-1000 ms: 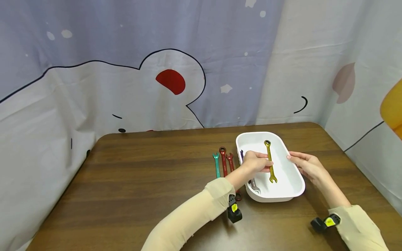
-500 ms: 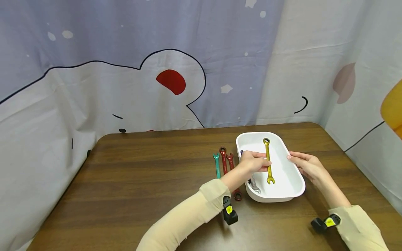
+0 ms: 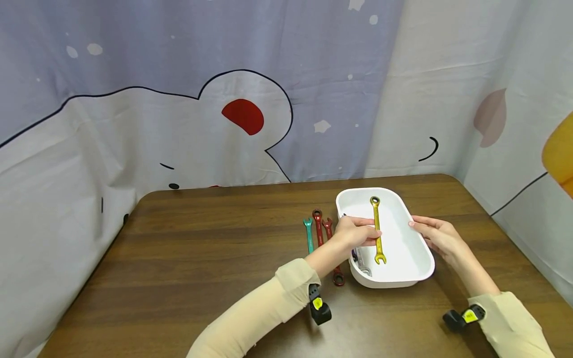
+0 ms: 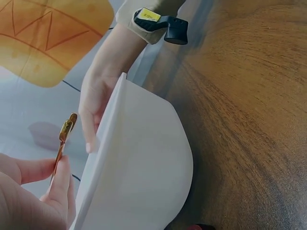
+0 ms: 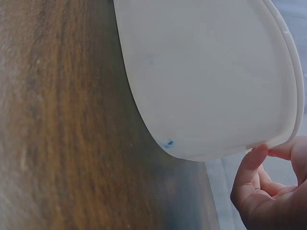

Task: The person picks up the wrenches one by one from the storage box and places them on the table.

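Pinching a slim gold wrench [image 3: 377, 229], ring end up, my left hand [image 3: 353, 233] holds it mid-frame; my right hand [image 3: 436, 236] grips the white tub [image 3: 414, 268].

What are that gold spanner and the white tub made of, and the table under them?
The gold wrench, pinched in the left hand, looks like metal with a shiny gold coating: thin, rigid, glinting. The white tub, steadied by the right hand, seems to be smooth matte plastic, with thin walls and rounded moulded corners. The table shows brown wood grain; whether it is solid wood or laminate I cannot tell.
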Motion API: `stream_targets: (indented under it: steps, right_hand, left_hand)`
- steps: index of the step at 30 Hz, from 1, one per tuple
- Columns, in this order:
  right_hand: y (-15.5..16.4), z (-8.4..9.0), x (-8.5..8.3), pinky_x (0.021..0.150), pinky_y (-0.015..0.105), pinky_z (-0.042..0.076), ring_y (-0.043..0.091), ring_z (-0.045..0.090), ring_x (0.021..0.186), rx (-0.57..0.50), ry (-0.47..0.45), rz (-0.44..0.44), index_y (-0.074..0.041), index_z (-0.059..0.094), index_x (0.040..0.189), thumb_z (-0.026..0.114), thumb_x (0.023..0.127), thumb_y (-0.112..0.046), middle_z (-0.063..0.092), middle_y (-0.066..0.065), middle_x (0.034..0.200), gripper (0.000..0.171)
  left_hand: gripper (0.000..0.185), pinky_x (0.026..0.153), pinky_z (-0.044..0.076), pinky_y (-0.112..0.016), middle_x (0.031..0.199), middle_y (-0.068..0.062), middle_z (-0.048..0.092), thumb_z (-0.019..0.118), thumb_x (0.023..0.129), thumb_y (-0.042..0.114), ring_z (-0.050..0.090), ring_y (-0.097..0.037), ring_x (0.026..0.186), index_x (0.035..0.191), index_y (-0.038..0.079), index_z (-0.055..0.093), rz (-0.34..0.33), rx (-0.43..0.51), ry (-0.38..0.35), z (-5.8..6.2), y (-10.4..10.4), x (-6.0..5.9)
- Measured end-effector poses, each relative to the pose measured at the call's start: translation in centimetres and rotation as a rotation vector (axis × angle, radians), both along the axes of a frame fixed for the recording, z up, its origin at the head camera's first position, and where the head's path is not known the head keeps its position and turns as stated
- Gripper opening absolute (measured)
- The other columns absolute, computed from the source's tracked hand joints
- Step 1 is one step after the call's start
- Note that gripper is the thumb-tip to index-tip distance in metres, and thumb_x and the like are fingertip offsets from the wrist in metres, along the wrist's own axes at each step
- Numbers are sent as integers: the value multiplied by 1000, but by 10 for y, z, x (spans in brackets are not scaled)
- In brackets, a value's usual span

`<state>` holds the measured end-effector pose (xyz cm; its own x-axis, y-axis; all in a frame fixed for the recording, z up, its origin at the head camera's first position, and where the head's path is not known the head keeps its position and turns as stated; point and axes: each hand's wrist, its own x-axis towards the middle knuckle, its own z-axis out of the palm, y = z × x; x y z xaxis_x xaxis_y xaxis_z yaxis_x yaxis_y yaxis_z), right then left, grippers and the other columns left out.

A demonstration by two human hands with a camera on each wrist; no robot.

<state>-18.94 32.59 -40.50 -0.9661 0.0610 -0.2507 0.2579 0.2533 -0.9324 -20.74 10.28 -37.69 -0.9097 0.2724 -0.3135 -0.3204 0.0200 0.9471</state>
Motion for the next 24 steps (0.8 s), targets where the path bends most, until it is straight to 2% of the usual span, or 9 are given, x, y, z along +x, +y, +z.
stream_targets:
  steps: [11, 18, 24]
  right_hand:
    - [0, 0, 0, 73, 20, 59, -3, 64, 80, 15, 5, 2, 11, 34, 142, 62, 94, -32, 62, -24, 84, 70]
    - [0, 0, 0, 72, 20, 59, -3, 65, 79, 27, -3, 4, 10, 34, 142, 62, 93, -34, 63, -24, 83, 71]
    - [0, 0, 0, 71, 19, 59, -3, 64, 79, 27, -2, 3, 11, 33, 142, 62, 93, -33, 63, -25, 83, 72]
  left_hand:
    - [24, 69, 61, -26, 87, -13, 72, 70, 80, -5, 70, -16, 74, 105, -4, 70, -10, 35, 21, -2, -11, 5]
    - [29, 74, 61, -28, 94, -16, 72, 70, 82, -3, 71, -20, 86, 110, -4, 68, -41, 47, 41, -1, -23, 6]
    - [30, 75, 61, -27, 96, -17, 72, 69, 82, -3, 71, -18, 84, 112, -4, 67, -40, 39, 45, -2, -34, 5]
